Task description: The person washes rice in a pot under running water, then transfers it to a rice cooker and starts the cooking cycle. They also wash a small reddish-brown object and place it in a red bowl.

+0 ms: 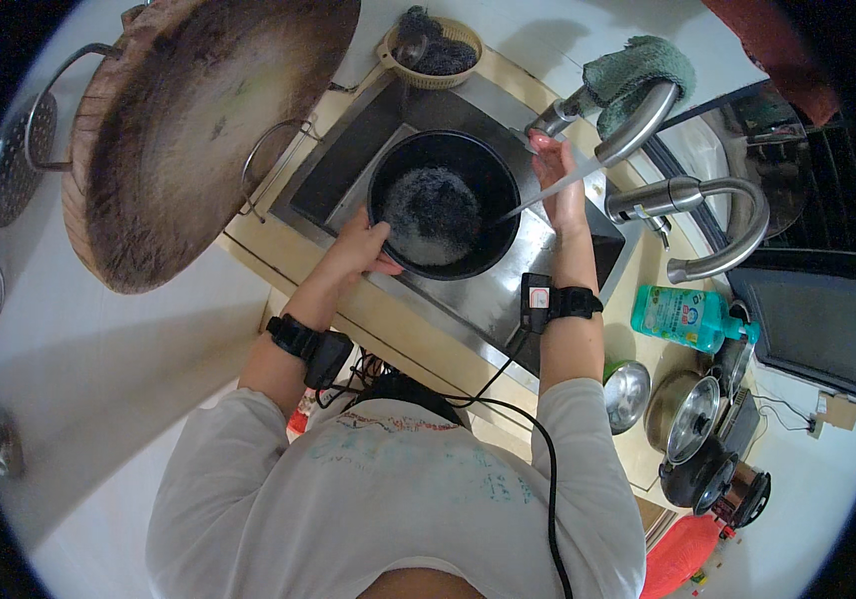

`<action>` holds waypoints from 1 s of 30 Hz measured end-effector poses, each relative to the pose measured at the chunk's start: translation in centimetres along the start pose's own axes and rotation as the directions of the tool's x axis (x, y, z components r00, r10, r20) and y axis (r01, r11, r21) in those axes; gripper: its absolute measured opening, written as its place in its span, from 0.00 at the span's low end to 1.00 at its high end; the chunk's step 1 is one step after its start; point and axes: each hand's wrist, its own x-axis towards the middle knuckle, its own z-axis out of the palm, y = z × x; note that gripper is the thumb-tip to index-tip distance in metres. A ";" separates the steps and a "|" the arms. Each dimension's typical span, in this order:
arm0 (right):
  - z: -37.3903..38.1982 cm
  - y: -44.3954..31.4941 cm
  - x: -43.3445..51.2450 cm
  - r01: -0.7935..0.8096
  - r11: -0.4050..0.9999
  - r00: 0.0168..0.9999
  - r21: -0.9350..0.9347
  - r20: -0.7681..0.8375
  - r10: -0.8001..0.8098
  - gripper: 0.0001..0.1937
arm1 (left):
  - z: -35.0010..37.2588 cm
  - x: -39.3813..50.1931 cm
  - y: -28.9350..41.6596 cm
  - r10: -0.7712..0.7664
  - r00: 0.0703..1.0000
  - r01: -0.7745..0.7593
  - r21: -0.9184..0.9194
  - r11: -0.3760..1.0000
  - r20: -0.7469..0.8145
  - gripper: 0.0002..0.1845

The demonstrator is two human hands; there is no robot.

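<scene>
A dark round pot [501,168] sits over the metal sink, with foamy water [431,217] inside. My left hand [356,243] grips the pot's lower left rim, thumb on top and fingers underneath. A water stream [553,189] runs from the steel faucet spout [636,126] into the pot. Beside that faucet's base, my right hand [559,180] has its fingertips at the lever [523,138]; whether they close around it is hard to see. A green cloth [641,67] drapes over the faucet's neck.
A large wooden chopping block [196,142] leans at the left by a wire rack [274,168]. Behind the sink [502,299] stands a basket [439,78] with dark scrubbers. At right are a second faucet [652,201], a green soap bottle [675,318], a metal bowl [627,397] and lidded pots [686,419].
</scene>
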 end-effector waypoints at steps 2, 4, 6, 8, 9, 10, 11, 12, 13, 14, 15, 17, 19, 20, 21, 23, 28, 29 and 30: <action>-0.1 -0.2 0.4 0.001 0.973 0.999 -0.229 -0.038 -0.010 0.21 | 0.0 -0.1 -0.1 -0.007 1.000 0.007 -0.012 1.000 0.007 0.26; -0.1 -0.1 0.6 -0.046 0.956 0.999 -0.288 0.001 0.048 0.23 | 0.1 -0.3 -0.2 0.007 1.000 -0.006 -0.035 0.999 0.005 0.27; 0.2 0.4 0.7 -0.051 0.987 0.993 -0.153 0.097 0.066 0.25 | 0.2 -0.4 -0.3 0.018 1.000 -0.018 -0.062 0.998 -0.007 0.27; 0.9 1.0 0.7 -0.083 0.993 0.989 -0.083 0.116 0.093 0.30 | 0.1 -0.7 -0.2 0.001 1.000 -0.003 -0.086 0.996 -0.023 0.27; 1.3 1.2 0.8 -0.023 0.995 0.993 -0.093 0.116 0.034 0.30 | 0.0 -0.9 -0.2 0.010 1.000 -0.012 -0.087 0.996 -0.024 0.27; 1.6 1.4 0.9 0.030 0.994 0.992 -0.103 0.123 -0.017 0.30 | -0.1 -1.1 -0.1 0.019 1.000 -0.021 -0.091 0.996 -0.025 0.27; 2.0 1.5 0.9 0.071 0.990 0.992 -0.121 0.114 -0.058 0.30 | -0.3 -1.4 -0.1 0.015 0.999 -0.019 -0.095 0.995 -0.033 0.27; 2.0 1.4 0.8 0.086 0.989 0.986 -0.121 0.149 -0.068 0.31 | -0.5 -1.7 -0.1 0.022 0.999 -0.025 -0.098 0.995 -0.036 0.27; 2.0 1.4 0.6 0.080 0.992 0.986 -0.095 0.152 -0.065 0.32 | -0.8 -2.1 0.0 0.016 0.999 -0.020 -0.100 0.995 -0.042 0.27; 1.9 1.3 0.4 0.063 0.995 0.988 -0.082 0.145 -0.050 0.32 | -0.9 -2.5 0.0 0.011 0.999 -0.015 -0.102 0.995 -0.046 0.27; 1.6 1.1 0.1 0.060 0.996 0.988 -0.070 0.147 -0.049 0.32 | -1.0 -2.8 0.1 0.003 0.999 -0.007 -0.106 0.994 -0.042 0.27; 0.9 1.0 -1.0 -0.002 0.999 0.999 -0.039 0.038 0.003 0.32 | -1.2 -3.4 0.5 -0.022 0.999 0.018 -0.110 0.994 -0.040 0.26; 0.2 0.9 -2.3 -0.076 0.981 0.997 -0.179 -0.027 0.073 0.32 | -0.8 -4.1 0.8 0.024 0.999 -0.029 -0.114 0.993 -0.041 0.25; -0.1 1.1 -3.2 -0.125 0.935 0.992 -0.333 -0.048 0.116 0.32 | -0.7 -4.4 1.0 0.040 0.999 -0.044 -0.118 0.992 -0.037 0.25; -0.4 1.1 -4.1 -0.186 0.857 0.982 -0.481 -0.099 0.158 0.32 | -0.7 -4.8 1.2 0.035 0.999 -0.037 -0.078 0.996 -0.038 0.26; -0.7 1.1 -6.0 -0.270 0.843 0.963 -0.466 -0.113 0.246 0.33 | -0.6 -5.4 1.8 0.021 1.000 -0.021 -0.018 1.000 -0.017 0.28; -0.1 -0.5 -10.0 -0.372 0.885 0.922 -0.280 -0.001 0.387 0.34 | -0.2 -6.7 3.2 0.065 0.996 -0.075 0.156 0.985 0.068 0.27; 0.1 -0.9 -10.6 -0.393 0.877 0.910 -0.277 0.018 0.414 0.33 | 0.0 -6.8 3.4 0.055 0.994 -0.071 0.172 0.983 0.095 0.27; -0.1 -1.9 -11.2 -0.320 0.688 0.922 -0.652 -0.047 0.385 0.26 | 0.2 -6.9 3.6 0.048 0.995 -0.064 0.196 0.978 0.085 0.27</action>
